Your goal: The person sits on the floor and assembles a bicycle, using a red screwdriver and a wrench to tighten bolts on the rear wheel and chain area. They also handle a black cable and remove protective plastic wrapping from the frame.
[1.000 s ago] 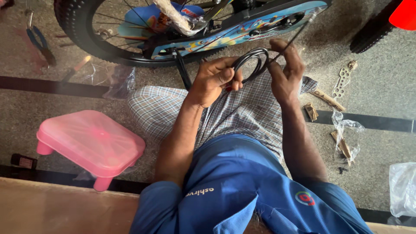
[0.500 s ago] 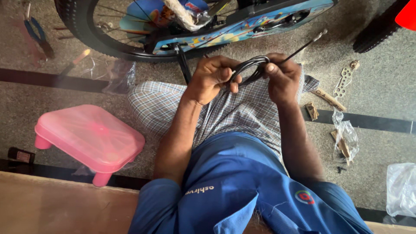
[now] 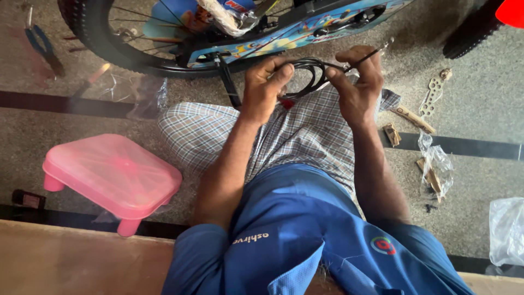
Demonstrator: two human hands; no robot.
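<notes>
Both hands are raised over my checked-trouser lap, in front of a small blue bicycle (image 3: pixel 305 24) lying on the floor. My left hand (image 3: pixel 266 87) grips one side of a coiled black cable (image 3: pixel 312 74). My right hand (image 3: pixel 357 87) pinches the cable's other side, with its thin straight end (image 3: pixel 376 52) sticking up to the right past my fingers. A small red bit shows just under my left hand. The bicycle's black tyre and spokes (image 3: pixel 117 41) fill the upper left.
A pink plastic stool (image 3: pixel 112 175) stands at my left. Blue-handled pliers (image 3: pixel 43 46) lie at the far left. A flat metal multi-hole wrench (image 3: pixel 434 90), cardboard scraps and clear plastic bags (image 3: pixel 436 158) lie on the right. A black kickstand (image 3: pixel 228 82) reaches toward my knee.
The view has shifted slightly, so the bicycle sits higher in frame. My hands have drawn the cable coil tighter and lower, and the thin cable end now points up past my right fingers.
</notes>
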